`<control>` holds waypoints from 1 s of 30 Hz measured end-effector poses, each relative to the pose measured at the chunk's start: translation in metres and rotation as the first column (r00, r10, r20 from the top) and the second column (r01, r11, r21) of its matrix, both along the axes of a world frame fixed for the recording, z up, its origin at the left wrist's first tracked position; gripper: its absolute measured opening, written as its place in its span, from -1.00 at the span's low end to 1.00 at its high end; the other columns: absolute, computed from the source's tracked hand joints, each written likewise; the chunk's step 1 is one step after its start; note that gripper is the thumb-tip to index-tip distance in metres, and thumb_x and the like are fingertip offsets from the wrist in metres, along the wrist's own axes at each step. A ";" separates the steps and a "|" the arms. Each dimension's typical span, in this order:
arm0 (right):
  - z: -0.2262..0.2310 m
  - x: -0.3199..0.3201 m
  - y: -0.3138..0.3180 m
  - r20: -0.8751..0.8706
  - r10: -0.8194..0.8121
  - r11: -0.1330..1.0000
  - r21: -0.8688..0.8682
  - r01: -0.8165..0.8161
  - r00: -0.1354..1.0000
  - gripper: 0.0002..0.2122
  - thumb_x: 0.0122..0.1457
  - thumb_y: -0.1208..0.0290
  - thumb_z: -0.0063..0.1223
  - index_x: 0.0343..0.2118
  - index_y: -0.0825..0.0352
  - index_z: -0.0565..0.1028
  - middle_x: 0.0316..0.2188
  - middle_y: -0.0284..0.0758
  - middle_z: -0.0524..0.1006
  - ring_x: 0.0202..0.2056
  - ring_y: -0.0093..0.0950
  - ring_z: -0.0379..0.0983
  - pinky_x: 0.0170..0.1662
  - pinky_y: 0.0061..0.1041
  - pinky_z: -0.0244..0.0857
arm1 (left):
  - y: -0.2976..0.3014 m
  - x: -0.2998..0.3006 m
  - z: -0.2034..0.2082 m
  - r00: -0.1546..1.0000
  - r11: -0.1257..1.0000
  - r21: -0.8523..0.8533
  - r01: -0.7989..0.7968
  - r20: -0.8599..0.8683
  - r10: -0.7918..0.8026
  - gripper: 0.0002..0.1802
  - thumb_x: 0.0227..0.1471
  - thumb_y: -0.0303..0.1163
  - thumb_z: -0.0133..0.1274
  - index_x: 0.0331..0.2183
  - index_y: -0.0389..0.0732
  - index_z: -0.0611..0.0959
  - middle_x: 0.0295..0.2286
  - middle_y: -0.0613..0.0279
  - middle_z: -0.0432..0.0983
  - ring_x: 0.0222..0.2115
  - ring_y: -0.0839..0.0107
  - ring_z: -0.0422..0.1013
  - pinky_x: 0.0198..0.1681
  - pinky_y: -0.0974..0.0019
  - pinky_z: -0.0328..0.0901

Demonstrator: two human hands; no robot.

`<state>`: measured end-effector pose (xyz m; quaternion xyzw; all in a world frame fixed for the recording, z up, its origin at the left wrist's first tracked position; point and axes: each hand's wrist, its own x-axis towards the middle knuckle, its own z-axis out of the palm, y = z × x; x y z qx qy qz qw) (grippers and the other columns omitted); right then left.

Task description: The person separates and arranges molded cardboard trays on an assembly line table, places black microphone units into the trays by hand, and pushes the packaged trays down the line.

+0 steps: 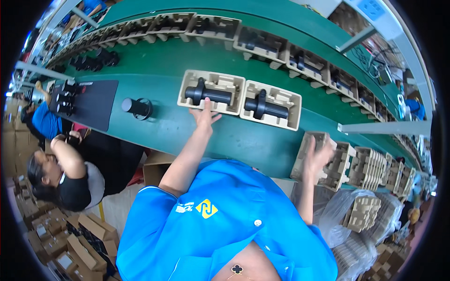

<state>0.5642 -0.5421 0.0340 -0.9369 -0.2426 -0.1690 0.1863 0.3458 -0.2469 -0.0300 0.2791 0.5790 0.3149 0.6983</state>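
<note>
On the green bench stand two beige moulded-pulp trays side by side. The left tray (187,80) holds a black cylindrical device with a ring-shaped collar (216,96); a similar black device (274,110) lies in the right tray (294,100). My left hand (205,117) is at the left tray's near edge, fingers spread, one fingertip reaching the black device. Over to the right, my right hand (320,158) is somewhat blurred, thumb and fingers apart, above an unfilled pulp tray (300,164). Whether it touches that tray is unclear.
Another black cylinder (136,107) stands on the bench, left of the trays. A dark mat (101,100) bears several more. Filled trays (213,27) line the back. Nested trays (368,166) and plastic-wrapped stacks (356,250) are at right. A co-worker (70,180) sits at left.
</note>
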 end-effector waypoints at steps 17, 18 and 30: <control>0.104 -0.074 0.032 -0.499 0.575 0.773 0.590 -0.233 0.648 -0.61 0.02 0.48 0.24 -0.08 0.43 0.43 -0.24 -0.31 0.52 -0.26 -0.59 0.42 -0.20 -0.62 0.32 | -0.073 -0.098 0.058 0.912 0.911 0.182 0.370 0.117 -0.394 -0.46 0.24 -0.06 -0.21 0.04 -0.32 0.37 -0.09 0.01 0.44 -0.11 0.28 0.41 -0.05 0.22 0.31; 0.106 -0.085 0.056 -0.550 0.623 0.764 0.579 -0.284 0.556 -0.63 0.01 0.47 0.25 -0.11 0.44 0.43 -0.27 -0.32 0.53 -0.26 -0.60 0.42 -0.20 -0.61 0.32 | -0.071 -0.104 0.063 0.919 0.928 0.203 0.314 0.180 -0.351 -0.42 0.25 0.00 -0.25 0.05 -0.31 0.37 -0.06 0.02 0.43 -0.07 0.29 0.39 0.00 0.19 0.27; 0.016 -0.163 0.221 -0.779 0.615 0.344 0.407 -0.846 -0.124 -0.50 0.02 0.24 0.11 0.04 0.29 0.32 -0.19 -0.07 0.52 -0.14 -0.20 0.47 -0.08 -0.31 0.31 | -0.109 -0.173 0.033 0.946 0.943 0.118 -0.310 0.140 0.293 -0.35 0.29 0.05 -0.47 0.21 -0.21 0.13 0.09 0.01 0.27 0.08 0.19 0.28 0.11 0.15 0.21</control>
